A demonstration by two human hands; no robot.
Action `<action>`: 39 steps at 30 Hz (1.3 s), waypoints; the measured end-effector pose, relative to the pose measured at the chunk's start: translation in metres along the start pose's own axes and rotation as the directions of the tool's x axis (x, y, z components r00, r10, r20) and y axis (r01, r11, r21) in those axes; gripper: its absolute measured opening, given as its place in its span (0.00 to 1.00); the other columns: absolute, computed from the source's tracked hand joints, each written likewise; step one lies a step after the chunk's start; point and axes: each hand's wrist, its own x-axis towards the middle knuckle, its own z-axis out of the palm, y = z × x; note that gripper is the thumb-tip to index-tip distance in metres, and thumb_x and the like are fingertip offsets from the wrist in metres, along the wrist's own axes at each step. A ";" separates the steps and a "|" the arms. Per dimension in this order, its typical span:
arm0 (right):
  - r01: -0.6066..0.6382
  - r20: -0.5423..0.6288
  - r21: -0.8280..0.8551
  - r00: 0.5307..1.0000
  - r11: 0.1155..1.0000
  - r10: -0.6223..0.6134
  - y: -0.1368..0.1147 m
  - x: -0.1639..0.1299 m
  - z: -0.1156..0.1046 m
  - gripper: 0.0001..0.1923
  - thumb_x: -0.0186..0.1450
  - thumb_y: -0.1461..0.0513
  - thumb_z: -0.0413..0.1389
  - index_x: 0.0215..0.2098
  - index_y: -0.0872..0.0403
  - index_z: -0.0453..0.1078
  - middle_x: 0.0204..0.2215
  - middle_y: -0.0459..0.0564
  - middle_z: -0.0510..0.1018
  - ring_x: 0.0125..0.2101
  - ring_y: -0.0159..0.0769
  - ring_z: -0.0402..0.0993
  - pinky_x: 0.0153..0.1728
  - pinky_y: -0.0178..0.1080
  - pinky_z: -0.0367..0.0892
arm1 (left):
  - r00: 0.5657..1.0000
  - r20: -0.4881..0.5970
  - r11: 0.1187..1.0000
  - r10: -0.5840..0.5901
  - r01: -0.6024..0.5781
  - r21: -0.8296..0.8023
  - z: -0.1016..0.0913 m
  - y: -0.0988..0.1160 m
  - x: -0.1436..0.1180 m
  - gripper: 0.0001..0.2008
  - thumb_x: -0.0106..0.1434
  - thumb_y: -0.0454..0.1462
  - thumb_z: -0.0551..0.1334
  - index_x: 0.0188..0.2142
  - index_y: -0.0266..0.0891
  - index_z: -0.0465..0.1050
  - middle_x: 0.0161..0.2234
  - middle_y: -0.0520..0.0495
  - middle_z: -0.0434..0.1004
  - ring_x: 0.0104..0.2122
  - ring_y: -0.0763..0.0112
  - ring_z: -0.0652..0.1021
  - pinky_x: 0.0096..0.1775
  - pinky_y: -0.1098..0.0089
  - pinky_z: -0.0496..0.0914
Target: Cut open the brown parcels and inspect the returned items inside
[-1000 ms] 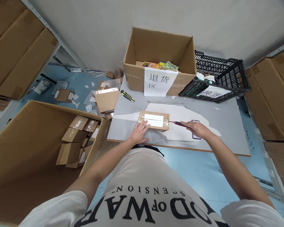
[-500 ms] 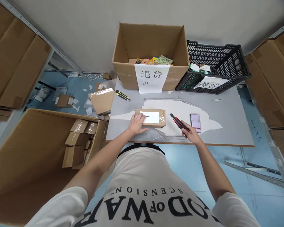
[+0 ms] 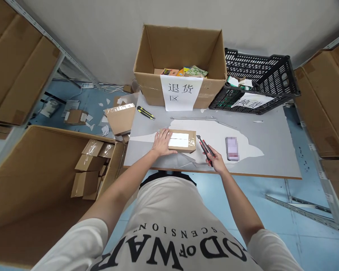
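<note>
Two hands worked my table (image 3: 271,150): left hand (image 3: 161,142) lay flat, fingers released, on the taped parcel (image 3: 182,140); right hand (image 3: 216,163) clenched the red utility knife (image 3: 205,147) beside it.

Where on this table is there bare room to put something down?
Bare tabletop lies right of the phone, below the black crate. A smaller patch lies between the yellow knife and small box. Crowded around both hands.

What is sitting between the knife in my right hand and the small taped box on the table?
Nothing visible. The right hand holds the red knife just right of the small box, with only bare table between. The left hand rests on the box's far side.
</note>
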 end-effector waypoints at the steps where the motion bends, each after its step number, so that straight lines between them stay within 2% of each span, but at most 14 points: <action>1: -0.003 0.005 0.007 1.000 1.000 0.003 0.000 0.000 0.001 0.42 0.55 0.48 0.60 0.64 0.49 0.51 0.41 0.53 0.75 0.19 0.26 0.64 0.13 0.31 0.56 | 1.000 -0.010 1.000 -0.002 0.002 -0.009 0.000 0.000 0.001 0.53 0.47 0.63 0.59 0.63 0.35 0.48 0.62 0.32 0.51 0.61 0.43 0.52 0.58 0.49 0.47; 9: -0.017 0.030 -0.016 0.999 1.000 0.018 -0.002 -0.002 0.002 0.41 0.55 0.48 0.60 0.63 0.48 0.54 0.40 0.53 0.76 0.18 0.26 0.64 0.13 0.31 0.55 | 0.999 -0.025 0.998 -0.043 0.042 -0.037 -0.004 0.003 0.005 0.54 0.43 0.64 0.61 0.62 0.37 0.50 0.59 0.33 0.55 0.58 0.43 0.56 0.55 0.52 0.55; 16: -0.028 0.014 -0.091 0.999 0.995 0.029 -0.005 -0.001 -0.002 0.42 0.55 0.46 0.59 0.63 0.50 0.54 0.32 0.49 0.76 0.15 0.24 0.60 0.11 0.30 0.53 | 0.999 -0.036 0.998 -0.036 0.034 -0.045 -0.004 0.004 0.005 0.53 0.44 0.64 0.61 0.62 0.37 0.51 0.58 0.33 0.55 0.58 0.44 0.56 0.53 0.51 0.60; 22: -0.073 0.059 -0.114 0.995 0.991 0.080 -0.006 -0.007 -0.009 0.42 0.55 0.46 0.59 0.63 0.50 0.54 0.29 0.46 0.76 0.13 0.23 0.58 0.11 0.30 0.53 | 0.999 -0.021 0.998 -0.043 0.042 -0.048 -0.004 0.005 0.004 0.51 0.44 0.61 0.63 0.62 0.40 0.51 0.59 0.34 0.56 0.58 0.44 0.55 0.51 0.51 0.63; 29: -0.108 0.083 -0.142 0.989 0.984 0.120 -0.010 -0.017 -0.014 0.43 0.55 0.46 0.59 0.64 0.49 0.53 0.27 0.45 0.75 0.13 0.23 0.59 0.10 0.30 0.52 | 0.999 -0.001 0.998 -0.044 0.044 -0.040 -0.003 0.005 0.001 0.51 0.44 0.61 0.63 0.62 0.38 0.52 0.60 0.35 0.54 0.59 0.45 0.54 0.50 0.51 0.64; 33: -0.088 0.094 -0.128 0.991 0.988 0.100 -0.011 -0.025 -0.013 0.42 0.55 0.46 0.59 0.63 0.50 0.54 0.28 0.46 0.74 0.14 0.24 0.60 0.10 0.29 0.52 | 0.998 0.027 0.997 -0.054 0.055 -0.046 -0.007 0.007 0.000 0.52 0.44 0.61 0.64 0.62 0.39 0.51 0.61 0.35 0.53 0.60 0.45 0.53 0.50 0.52 0.64; 39: -0.111 0.069 -0.120 0.990 0.987 0.119 0.005 -0.050 -0.011 0.39 0.57 0.47 0.59 0.63 0.50 0.55 0.27 0.46 0.74 0.13 0.23 0.58 0.10 0.29 0.51 | 0.996 0.062 0.994 -0.071 0.076 -0.079 -0.009 0.007 0.001 0.52 0.44 0.59 0.65 0.63 0.40 0.51 0.61 0.34 0.52 0.60 0.44 0.52 0.51 0.51 0.62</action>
